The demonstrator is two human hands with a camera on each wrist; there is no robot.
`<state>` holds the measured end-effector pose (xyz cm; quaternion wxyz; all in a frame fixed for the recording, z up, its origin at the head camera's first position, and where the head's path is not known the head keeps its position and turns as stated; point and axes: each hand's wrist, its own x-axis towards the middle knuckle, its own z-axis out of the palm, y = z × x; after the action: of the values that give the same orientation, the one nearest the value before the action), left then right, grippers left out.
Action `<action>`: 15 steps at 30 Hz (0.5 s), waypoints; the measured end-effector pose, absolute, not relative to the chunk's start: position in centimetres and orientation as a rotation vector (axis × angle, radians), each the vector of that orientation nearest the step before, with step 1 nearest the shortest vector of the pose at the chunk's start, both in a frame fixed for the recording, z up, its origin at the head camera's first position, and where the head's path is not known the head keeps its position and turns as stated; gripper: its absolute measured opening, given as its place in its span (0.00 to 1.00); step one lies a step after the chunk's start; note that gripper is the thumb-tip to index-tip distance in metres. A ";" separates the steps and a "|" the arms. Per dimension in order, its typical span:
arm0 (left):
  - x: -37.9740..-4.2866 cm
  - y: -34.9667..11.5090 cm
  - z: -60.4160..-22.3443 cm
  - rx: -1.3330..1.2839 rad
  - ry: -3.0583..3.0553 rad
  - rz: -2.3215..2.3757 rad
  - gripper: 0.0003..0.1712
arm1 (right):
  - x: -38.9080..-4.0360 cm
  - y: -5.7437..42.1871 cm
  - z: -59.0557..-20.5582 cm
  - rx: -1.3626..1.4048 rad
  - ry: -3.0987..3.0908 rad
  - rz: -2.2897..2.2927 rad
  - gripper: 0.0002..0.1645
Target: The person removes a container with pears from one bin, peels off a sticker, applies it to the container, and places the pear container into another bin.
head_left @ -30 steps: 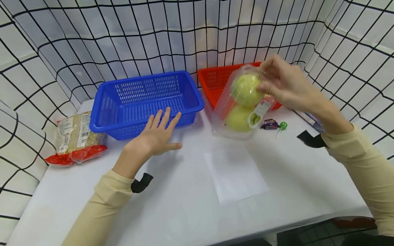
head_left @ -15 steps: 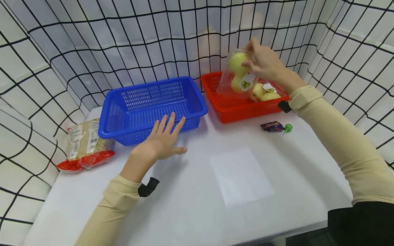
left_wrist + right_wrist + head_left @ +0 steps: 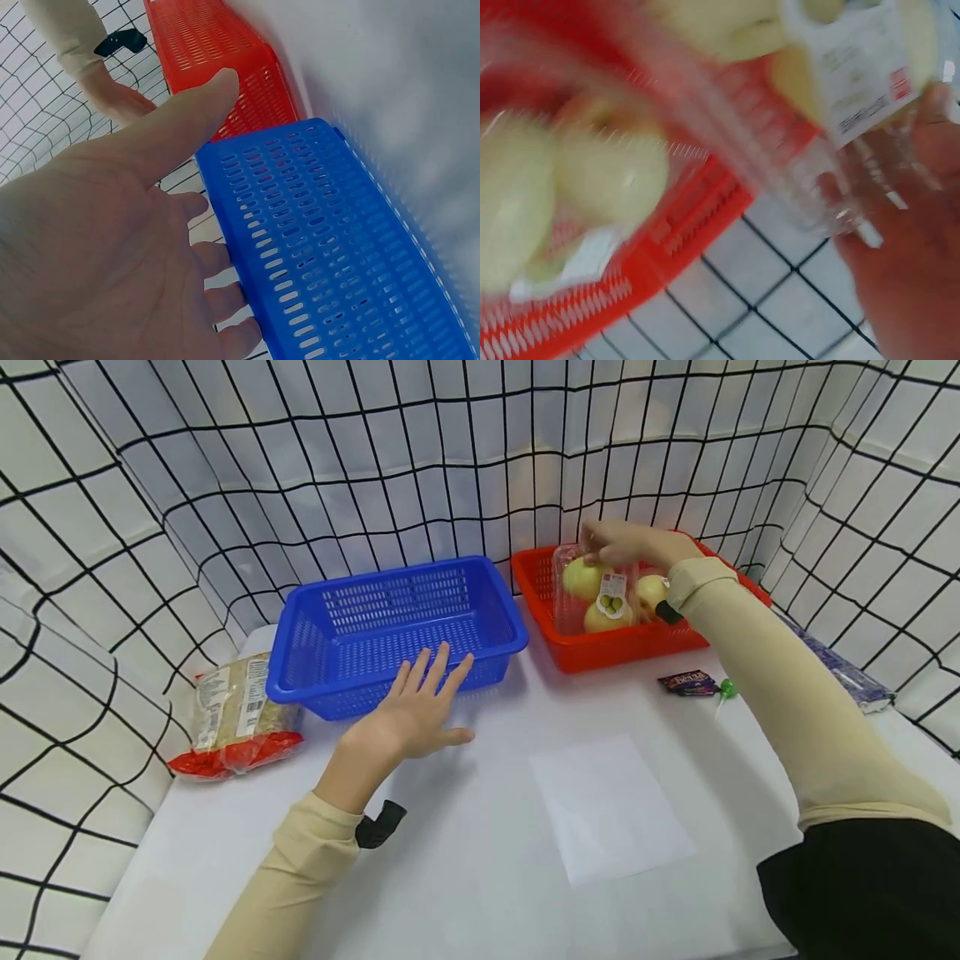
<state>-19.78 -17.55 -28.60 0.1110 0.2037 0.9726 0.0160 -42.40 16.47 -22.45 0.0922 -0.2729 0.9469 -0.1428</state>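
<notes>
My right hand [image 3: 618, 542] grips the top end of a clear plastic pack of green apples [image 3: 597, 595], in the left part of the red basket [image 3: 622, 648]. A white label faces up on the pack. Beside it in the basket lies another pack of pale apples [image 3: 577, 172], partly hidden by my sleeve in the head view. In the right wrist view, my fingers [image 3: 930, 142] curl at the pack's edge. My left hand [image 3: 408, 714] is spread, palm down, at the near rim of the blue basket [image 3: 397, 639], holding nothing.
A bag of grain with red ends [image 3: 243, 714] leans left of the blue basket. A dark candy wrapper [image 3: 688, 683], a green lollipop [image 3: 727, 688] and a blue packet [image 3: 843, 677] lie at right. A white sheet [image 3: 611, 810] lies in front. Black wire mesh [image 3: 420, 468] encloses the table.
My right hand has carried the apple pack back and down from above the table into the red basket. My left hand keeps its spread pose; the head view has shifted.
</notes>
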 end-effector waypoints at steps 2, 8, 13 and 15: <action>-19.7 -17.7 -28.2 0.594 2.861 0.047 0.56 | -42.9 15.7 -22.1 -0.706 2.737 -0.447 0.24; -19.6 -18.0 -27.6 0.614 2.851 0.084 0.55 | -43.2 14.1 -21.5 -0.307 2.617 -0.347 0.30; -19.4 -17.3 -27.4 0.638 2.847 0.041 0.55 | -43.7 14.3 -21.8 -0.106 2.571 -0.281 0.31; -19.4 -17.1 -27.4 0.637 2.850 0.030 0.55 | -43.9 14.6 -22.2 -0.053 2.557 -0.312 0.31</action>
<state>-19.39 -17.09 -27.38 0.1102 0.2169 0.9699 0.0102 -43.91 14.58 -22.19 0.2789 -0.0197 0.9530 -0.1163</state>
